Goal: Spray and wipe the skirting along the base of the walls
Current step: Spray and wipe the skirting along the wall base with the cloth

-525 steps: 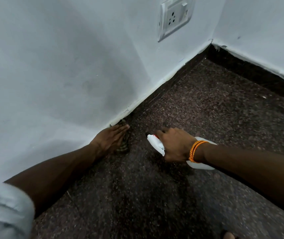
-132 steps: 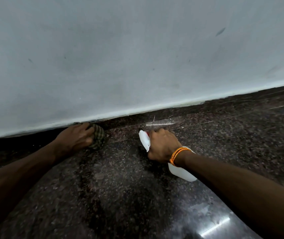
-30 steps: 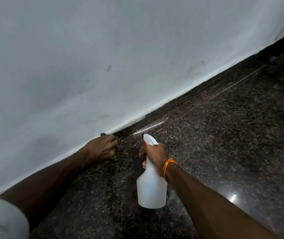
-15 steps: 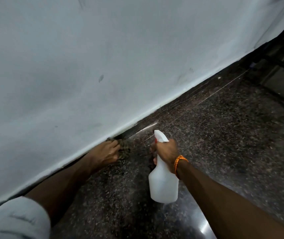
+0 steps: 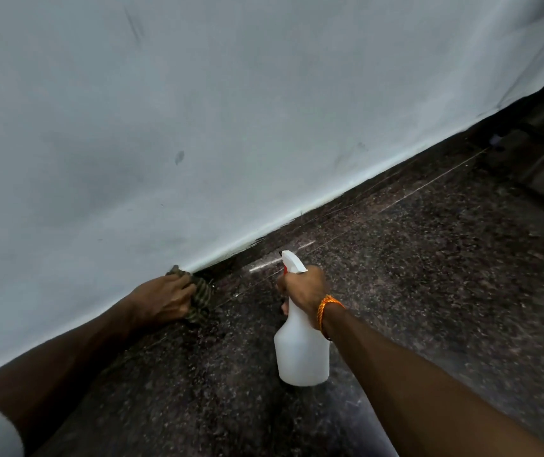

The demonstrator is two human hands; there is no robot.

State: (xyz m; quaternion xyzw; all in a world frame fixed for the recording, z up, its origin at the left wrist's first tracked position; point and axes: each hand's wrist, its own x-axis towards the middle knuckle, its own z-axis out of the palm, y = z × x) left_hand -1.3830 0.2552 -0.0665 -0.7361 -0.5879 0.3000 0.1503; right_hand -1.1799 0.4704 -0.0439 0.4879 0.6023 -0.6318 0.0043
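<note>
While your left hand (image 5: 165, 300) clutches the striped cloth (image 5: 200, 296) against the dark skirting (image 5: 336, 222), your right hand (image 5: 305, 288) grips the white spray bottle (image 5: 300, 354) upright above the floor (image 5: 429, 291).

The wall (image 5: 231, 110) was matt painted plaster, scuffed and marked. The skirting (image 5: 346, 211) and floor (image 5: 429, 291) were dark speckled polished stone, glossy in streaks. The spray bottle (image 5: 302, 354) was smooth white plastic. The cloth (image 5: 202, 296) was checked woven fabric, crumpled. The wrist cord (image 5: 325, 308) was twisted orange thread.

Dark speckled floor (image 5: 429, 308) under checked cloth (image 5: 202, 300)
</note>
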